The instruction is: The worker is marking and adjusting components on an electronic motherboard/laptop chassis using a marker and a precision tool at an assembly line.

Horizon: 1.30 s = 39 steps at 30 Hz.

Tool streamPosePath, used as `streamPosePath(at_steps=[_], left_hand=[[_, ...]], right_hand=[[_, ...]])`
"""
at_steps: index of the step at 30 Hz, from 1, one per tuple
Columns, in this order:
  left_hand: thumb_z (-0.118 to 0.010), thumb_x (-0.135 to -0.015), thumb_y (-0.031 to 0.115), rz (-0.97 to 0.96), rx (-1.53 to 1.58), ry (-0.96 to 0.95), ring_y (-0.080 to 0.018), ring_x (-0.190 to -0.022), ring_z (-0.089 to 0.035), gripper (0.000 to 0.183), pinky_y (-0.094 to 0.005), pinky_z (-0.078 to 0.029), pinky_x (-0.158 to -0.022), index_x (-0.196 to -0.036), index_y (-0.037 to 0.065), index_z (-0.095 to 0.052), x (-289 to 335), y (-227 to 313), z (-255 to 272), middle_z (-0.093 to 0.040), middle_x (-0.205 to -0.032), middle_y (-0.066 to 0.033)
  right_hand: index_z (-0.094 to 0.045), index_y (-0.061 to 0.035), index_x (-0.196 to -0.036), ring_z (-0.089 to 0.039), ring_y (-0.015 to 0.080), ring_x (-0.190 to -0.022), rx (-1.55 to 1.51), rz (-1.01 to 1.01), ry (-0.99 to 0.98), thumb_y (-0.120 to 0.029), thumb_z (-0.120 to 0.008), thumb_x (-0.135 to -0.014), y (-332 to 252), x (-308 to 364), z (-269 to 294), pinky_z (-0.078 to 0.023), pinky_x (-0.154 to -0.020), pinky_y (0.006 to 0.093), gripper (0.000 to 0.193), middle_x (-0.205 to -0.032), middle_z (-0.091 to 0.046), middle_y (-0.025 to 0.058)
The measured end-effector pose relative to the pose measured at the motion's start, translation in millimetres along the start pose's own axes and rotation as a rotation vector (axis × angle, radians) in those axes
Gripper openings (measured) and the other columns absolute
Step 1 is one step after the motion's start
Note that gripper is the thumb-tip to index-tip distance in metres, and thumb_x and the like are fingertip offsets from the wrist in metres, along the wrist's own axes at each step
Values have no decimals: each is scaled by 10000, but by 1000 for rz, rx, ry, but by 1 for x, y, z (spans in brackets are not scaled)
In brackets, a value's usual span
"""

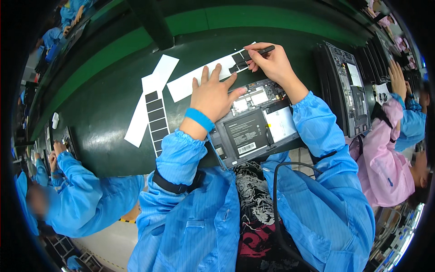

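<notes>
My left hand (212,93) lies with fingers spread, its fingertips on a white backing strip (192,82) and its thumb over an opened laptop base (230,156). A blue wrist strap circles that wrist. My right hand (273,63) pinches slim black tweezers (263,51) at the strip's right end. Black adhesive pieces (240,62) sit there, beneath the tool; the exact contact of the tips is too small to make out. In the laptop base, a black battery (246,133) and a bare circuit board (251,100) show.
Left on the green table (99,122) lie a strip of black rectangles (157,119) and overlapping white strips (138,122). Several laptop bases (346,86) stand stacked at the right. Co-workers sit on both sides. A black cable (275,195) hangs before my body.
</notes>
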State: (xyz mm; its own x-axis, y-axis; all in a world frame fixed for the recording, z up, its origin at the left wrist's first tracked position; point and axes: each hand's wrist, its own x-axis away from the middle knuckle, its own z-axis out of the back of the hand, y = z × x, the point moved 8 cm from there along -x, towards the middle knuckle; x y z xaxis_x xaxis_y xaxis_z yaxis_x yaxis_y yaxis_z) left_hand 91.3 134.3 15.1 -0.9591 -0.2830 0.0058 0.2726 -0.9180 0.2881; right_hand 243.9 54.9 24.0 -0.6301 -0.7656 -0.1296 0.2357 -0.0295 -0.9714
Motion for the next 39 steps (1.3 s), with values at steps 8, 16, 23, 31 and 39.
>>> streamPosePath(at_steps=[8,16,23,31,39], left_hand=[[-457,-909,634,-1,8,41,-425,-1389,-301,602,-646,-272,-1079,-1342,235,-580,2,-3,-2,-383,-1488,-175],[-581,-900,502,-69,176,174,-450,-1329,-361,488,-506,-322,-1098,-1201,129,-673,1,-7,9,-440,-1430,-194],[-636,-915,246,213,757,267,-165,-633,-567,261,-295,-443,-583,-907,-13,-662,29,-18,55,-626,-752,-84],[-645,-917,229,183,851,-166,-56,-584,-516,277,-243,-393,-515,-883,-45,-663,17,7,0,-641,-667,-28],[-635,-893,206,181,722,-111,-81,-568,-534,260,-265,-412,-522,-822,-43,-657,4,17,-5,-638,-641,-43]], right_hand=[[-669,62,-1061,-658,126,-640,-134,28,86,-93,-619,-924,-9,1,11,-546,-599,236,212,-753,-680,122],[-651,71,-1088,-649,121,-601,-243,-61,10,-100,-612,-921,-21,9,22,-516,-539,216,243,-741,-683,143],[-655,67,-1080,-634,113,-557,-200,-152,11,-97,-607,-914,-39,59,28,-473,-476,199,238,-703,-671,137],[-651,57,-1081,-580,77,-494,-153,-170,-44,-100,-610,-916,-21,63,18,-439,-458,189,231,-643,-643,93],[-653,48,-1081,-595,79,-540,-153,-130,-30,-95,-617,-903,-11,63,26,-440,-462,200,231,-687,-653,89]])
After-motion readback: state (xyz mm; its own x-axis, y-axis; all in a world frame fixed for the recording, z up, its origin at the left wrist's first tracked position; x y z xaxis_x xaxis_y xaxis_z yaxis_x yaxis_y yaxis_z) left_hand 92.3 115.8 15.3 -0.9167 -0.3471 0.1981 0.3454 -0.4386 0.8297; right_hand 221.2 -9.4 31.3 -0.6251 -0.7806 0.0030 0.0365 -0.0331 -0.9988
